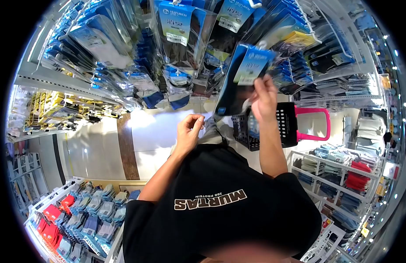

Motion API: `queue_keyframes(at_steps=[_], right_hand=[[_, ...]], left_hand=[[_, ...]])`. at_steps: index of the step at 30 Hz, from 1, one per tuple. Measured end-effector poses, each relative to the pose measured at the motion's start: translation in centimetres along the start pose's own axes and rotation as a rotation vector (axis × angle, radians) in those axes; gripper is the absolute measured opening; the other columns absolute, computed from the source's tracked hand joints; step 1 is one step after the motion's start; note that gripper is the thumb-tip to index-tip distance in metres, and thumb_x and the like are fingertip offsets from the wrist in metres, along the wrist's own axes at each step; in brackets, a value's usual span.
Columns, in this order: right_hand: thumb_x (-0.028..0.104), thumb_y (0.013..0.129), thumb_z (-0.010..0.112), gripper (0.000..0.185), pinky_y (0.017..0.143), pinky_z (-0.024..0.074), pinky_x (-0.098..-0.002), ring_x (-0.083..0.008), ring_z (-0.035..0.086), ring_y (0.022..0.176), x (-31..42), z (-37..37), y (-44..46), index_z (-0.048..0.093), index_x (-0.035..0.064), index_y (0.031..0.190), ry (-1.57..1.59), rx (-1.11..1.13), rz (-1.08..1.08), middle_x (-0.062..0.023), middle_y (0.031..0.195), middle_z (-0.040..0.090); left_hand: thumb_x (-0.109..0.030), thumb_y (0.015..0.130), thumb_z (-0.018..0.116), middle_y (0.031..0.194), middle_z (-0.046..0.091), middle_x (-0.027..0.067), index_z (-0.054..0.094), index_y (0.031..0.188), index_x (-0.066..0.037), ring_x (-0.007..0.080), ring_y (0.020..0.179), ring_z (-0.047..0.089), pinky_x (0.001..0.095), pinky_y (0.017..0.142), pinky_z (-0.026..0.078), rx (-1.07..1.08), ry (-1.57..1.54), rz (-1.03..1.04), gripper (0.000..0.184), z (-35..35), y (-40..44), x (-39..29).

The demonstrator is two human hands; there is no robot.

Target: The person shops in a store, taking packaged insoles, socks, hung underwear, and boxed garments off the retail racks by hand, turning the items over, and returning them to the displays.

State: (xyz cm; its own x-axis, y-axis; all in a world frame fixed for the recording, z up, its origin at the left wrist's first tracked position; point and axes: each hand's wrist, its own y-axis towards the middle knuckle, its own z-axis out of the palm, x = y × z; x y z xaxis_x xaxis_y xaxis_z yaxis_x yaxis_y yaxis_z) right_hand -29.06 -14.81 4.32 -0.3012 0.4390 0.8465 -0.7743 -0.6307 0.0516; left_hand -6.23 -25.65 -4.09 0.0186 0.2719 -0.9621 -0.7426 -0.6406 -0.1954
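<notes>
Blue-carded packet (241, 79): I am seeing it right of upper centre, lying up-left of the grip, long axis slanting upper right to lower left.
Right hand (263, 100): nearer, clamping its right edge.
Left hand (189, 132): curling mid-frame, apart; whether fingertips are meeting, I cannot tell.

Rows of hanging packets (176, 28), stacked goods (360, 176) and a shopping basket (289, 126) mark this as a shop.
</notes>
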Motion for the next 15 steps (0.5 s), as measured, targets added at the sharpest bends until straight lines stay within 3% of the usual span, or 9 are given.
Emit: queue_keyframes(at_steps=[2, 3, 6, 9, 13, 15], right_hand=[[0.015, 0.091, 0.068, 0.013, 0.056, 0.0381, -0.0158, -0.0027, 0.051, 0.066, 2.5, 3.0, 1.8, 0.056, 0.0109, 0.089, -0.249, -0.081, -0.260, 0.0027, 0.085, 0.062], [0.015, 0.091, 0.068, 0.013, 0.054, 0.0328, -0.0163, -0.0016, 0.046, 0.064, 3.4, 3.9, 2.6, 0.056, 0.0109, 0.088, -0.231, -0.080, -0.304, 0.0047, 0.082, 0.059], [0.010, 0.090, 0.069, 0.009, 0.054, 0.0321, -0.0161, 0.0001, 0.047, 0.066, 4.4, 5.8, 4.7, 0.062, 0.0075, 0.095, -0.313, -0.077, -0.451, 0.0049, 0.083, 0.060], [0.012, 0.085, 0.076, 0.023, 0.069, 0.0388, -0.0193, -0.0040, 0.049, 0.076, 4.3, 6.7, 6.0, 0.064, -0.0013, 0.099, -0.414, -0.100, -0.431, 0.0035, 0.084, 0.057], [0.013, 0.085, 0.076, 0.021, 0.061, 0.0372, -0.0182, -0.0033, 0.046, 0.068, 2.5, 7.3, 7.2, 0.064, -0.0023, 0.095, -0.412, -0.020, -0.425, 0.0043, 0.078, 0.055], [0.009, 0.086, 0.074, 0.020, 0.064, 0.0407, -0.0183, -0.0037, 0.051, 0.072, 1.3, 7.2, 6.9, 0.064, -0.0023, 0.098, -0.344, -0.021, -0.371, 0.0013, 0.083, 0.060]], left_hand=[[-0.017, 0.095, 0.063, 0.079, 0.065, 0.0011, 0.065, 0.097, 0.002, 0.0063, 0.070, 0.057, 0.0216, 0.062, 0.046, 0.000, -0.012, -0.034, 0.019, -0.1, -0.1, 0.4], [-0.019, 0.095, 0.063, 0.079, 0.065, 0.0010, 0.066, 0.098, 0.002, 0.0060, 0.070, 0.057, 0.0215, 0.059, 0.046, 0.010, -0.011, -0.028, 0.021, -0.1, -0.1, 0.5], [-0.021, 0.095, 0.063, 0.080, 0.066, 0.0013, 0.066, 0.099, 0.001, 0.0060, 0.069, 0.057, 0.0217, 0.058, 0.045, 0.013, -0.016, -0.003, 0.022, -0.1, -0.2, 0.9], [-0.020, 0.095, 0.063, 0.080, 0.066, 0.0024, 0.065, 0.099, 0.002, 0.0065, 0.070, 0.057, 0.0219, 0.060, 0.045, 0.000, -0.005, -0.017, 0.022, -0.4, -0.4, 0.5], [-0.019, 0.096, 0.062, 0.081, 0.065, 0.0032, 0.065, 0.098, 0.003, 0.0072, 0.071, 0.057, 0.0221, 0.063, 0.046, -0.014, -0.042, -0.021, 0.022, -0.8, -0.4, 1.1], [-0.019, 0.096, 0.061, 0.082, 0.065, 0.0033, 0.064, 0.098, 0.003, 0.0075, 0.072, 0.057, 0.0223, 0.065, 0.046, -0.024, -0.053, -0.028, 0.022, -0.9, -0.4, 1.2]])
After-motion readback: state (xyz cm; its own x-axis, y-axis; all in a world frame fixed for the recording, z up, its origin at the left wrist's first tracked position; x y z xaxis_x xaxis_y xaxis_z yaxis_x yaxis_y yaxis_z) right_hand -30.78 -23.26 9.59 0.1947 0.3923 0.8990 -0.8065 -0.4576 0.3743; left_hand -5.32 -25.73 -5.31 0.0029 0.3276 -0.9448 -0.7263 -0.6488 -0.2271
